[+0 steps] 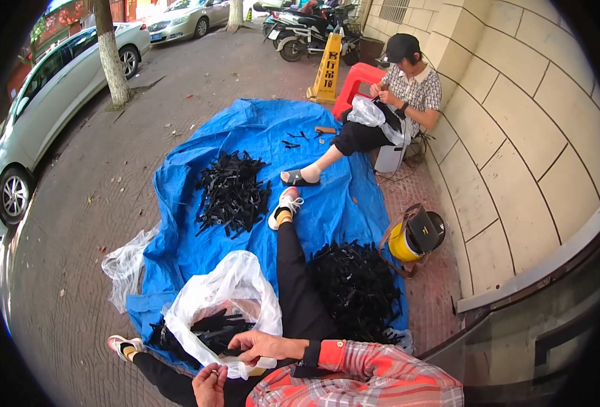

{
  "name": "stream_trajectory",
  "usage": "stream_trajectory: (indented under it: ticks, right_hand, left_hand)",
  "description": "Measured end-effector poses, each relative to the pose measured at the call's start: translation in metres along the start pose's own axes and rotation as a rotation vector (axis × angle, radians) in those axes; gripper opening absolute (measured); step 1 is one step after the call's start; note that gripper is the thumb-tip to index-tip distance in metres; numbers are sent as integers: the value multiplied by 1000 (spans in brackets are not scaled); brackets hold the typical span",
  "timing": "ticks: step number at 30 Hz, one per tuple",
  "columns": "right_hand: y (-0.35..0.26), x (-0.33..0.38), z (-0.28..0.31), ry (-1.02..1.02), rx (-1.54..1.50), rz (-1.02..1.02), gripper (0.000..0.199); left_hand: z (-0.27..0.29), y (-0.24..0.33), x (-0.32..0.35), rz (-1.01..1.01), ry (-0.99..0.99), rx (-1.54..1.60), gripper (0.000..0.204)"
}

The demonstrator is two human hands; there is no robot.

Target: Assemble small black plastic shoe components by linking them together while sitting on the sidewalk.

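Observation:
In front of me stands a translucent white plastic bag [208, 293], its mouth spread wide. Black strip-like pieces [220, 330] lie inside it; their exact kind is too small to tell. My right hand [267, 347] hangs over the bag's near rim, fingers loosely bent and apart, with nothing visible held. My left hand [209, 384] is just below the rim, thumb and fingertips pinched together; whatever may be between them cannot be made out. A large heap of similar black pieces [355, 288] lies right of my leg, and another heap [233, 191] lies farther off.
A blue tarp [198, 261] covers the ground beneath the heaps. Across from me a person [405, 88] sits by a red stool [357, 85], hands at work. A yellow bucket [401, 242] stands near the tiled wall [517, 156]. Parked cars [69, 88] line the left.

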State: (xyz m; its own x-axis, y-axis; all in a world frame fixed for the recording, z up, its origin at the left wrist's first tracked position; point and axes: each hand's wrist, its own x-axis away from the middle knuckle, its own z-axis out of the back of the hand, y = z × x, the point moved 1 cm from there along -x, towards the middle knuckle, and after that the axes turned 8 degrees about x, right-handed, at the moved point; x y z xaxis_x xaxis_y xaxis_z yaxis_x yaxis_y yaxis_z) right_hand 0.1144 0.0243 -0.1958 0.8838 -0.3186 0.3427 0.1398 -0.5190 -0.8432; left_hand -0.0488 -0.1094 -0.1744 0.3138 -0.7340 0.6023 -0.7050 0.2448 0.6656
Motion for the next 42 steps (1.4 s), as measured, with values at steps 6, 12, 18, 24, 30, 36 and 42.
stream_trajectory:
  ticks: [6,12,18,24,30,36,42]
  right_hand:
    - [-22,2,-2,38,197,43,32]
    - [-23,9,-5,54,188,-123,25]
    - [-28,6,-16,5,130,-155,25]
    - [-27,4,-21,-15,48,-160,22]
    - [-30,4,-21,-20,23,-166,22]
    - [-31,7,-20,-84,-6,-199,23]
    - [-30,8,-17,-129,-54,-233,22]
  left_hand:
    - [-21,9,-14,-74,25,72,20]
    - [-35,9,-23,-97,-85,180,29]
    - [-18,4,-15,-122,-70,88,27]
    - [-11,-4,-19,-110,-179,350,24]
    - [-13,-1,-13,-98,-205,267,28]
    - [-9,-2,-9,-145,-193,132,28]
    - [-9,-2,-6,-147,-279,-25,19]
